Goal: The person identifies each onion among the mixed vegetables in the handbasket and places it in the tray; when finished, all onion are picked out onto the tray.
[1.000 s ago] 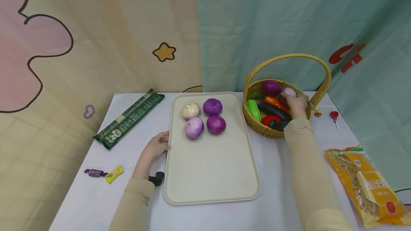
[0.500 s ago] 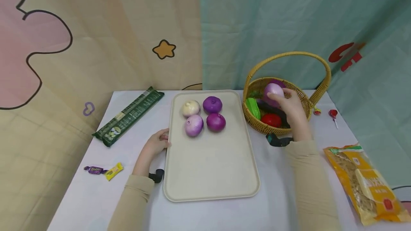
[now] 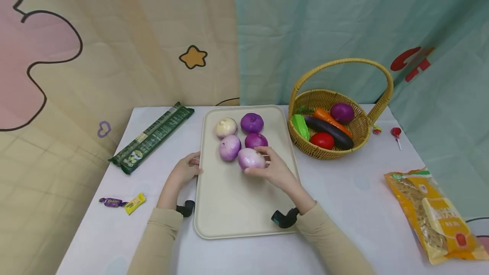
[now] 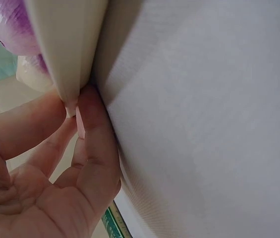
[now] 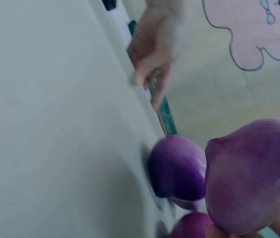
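Note:
My right hand (image 3: pixel 278 172) holds a pale purple onion (image 3: pixel 251 160) above the cream tray (image 3: pixel 244 215), between thumb and fingers. The right wrist view shows this onion (image 5: pixel 251 176) up close, raised off the tray surface. On the tray's far half sit a whitish onion (image 3: pixel 226 127), a light purple onion (image 3: pixel 230 148) and two dark purple onions, one (image 3: pixel 252 122) behind the other (image 3: pixel 256 140). At the tray's left edge my left hand (image 3: pixel 185 170) pinches the rim, thumb on top and fingers beneath, as the left wrist view (image 4: pixel 55 168) shows.
A wicker basket (image 3: pixel 324 155) at the back right holds a dark purple onion (image 3: pixel 342 113), carrot (image 3: pixel 331 121), eggplant (image 3: pixel 329 132), tomato (image 3: pixel 322 141) and a green vegetable (image 3: pixel 300 127). A green packet (image 3: pixel 153 139), wrapped candies (image 3: pixel 135 203), lollipop (image 3: pixel 396 132) and orange bag (image 3: pixel 435 215) lie around.
My right hand has lifted the pale purple onion out of the basket and carried it left over the tray. My left hand has stayed at the tray's edge.

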`<state>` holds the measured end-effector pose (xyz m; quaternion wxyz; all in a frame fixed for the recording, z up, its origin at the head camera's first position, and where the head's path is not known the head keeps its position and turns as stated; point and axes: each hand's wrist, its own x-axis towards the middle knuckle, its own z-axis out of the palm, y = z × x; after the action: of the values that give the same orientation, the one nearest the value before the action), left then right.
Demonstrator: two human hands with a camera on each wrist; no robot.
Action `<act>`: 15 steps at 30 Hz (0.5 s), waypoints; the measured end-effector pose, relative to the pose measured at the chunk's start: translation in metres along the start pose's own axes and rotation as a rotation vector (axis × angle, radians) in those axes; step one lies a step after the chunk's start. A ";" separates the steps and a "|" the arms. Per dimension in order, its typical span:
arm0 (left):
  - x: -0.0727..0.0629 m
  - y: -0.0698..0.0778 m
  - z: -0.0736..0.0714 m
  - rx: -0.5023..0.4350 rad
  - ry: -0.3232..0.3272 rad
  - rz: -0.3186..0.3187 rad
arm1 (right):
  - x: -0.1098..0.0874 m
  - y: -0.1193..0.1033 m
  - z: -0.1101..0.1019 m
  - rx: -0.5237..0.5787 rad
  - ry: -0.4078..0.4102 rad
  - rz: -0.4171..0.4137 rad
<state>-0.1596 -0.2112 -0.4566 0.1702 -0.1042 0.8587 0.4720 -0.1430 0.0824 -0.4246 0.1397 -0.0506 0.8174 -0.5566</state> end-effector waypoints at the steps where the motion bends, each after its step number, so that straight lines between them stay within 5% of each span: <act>1: 0.000 -0.001 0.000 0.000 -0.001 0.002 | 0.000 0.001 0.009 -0.005 -0.013 -0.008; 7: 0.001 -0.002 0.000 -0.012 -0.010 0.014 | 0.003 0.007 0.041 -0.063 -0.044 -0.080; 15: 0.002 -0.002 -0.001 -0.014 -0.013 0.012 | 0.007 0.014 0.058 -0.224 -0.114 -0.155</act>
<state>-0.1606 -0.2134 -0.4588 0.1721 -0.0973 0.8549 0.4796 -0.1316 0.0336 -0.4582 0.1358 -0.1604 0.8588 -0.4673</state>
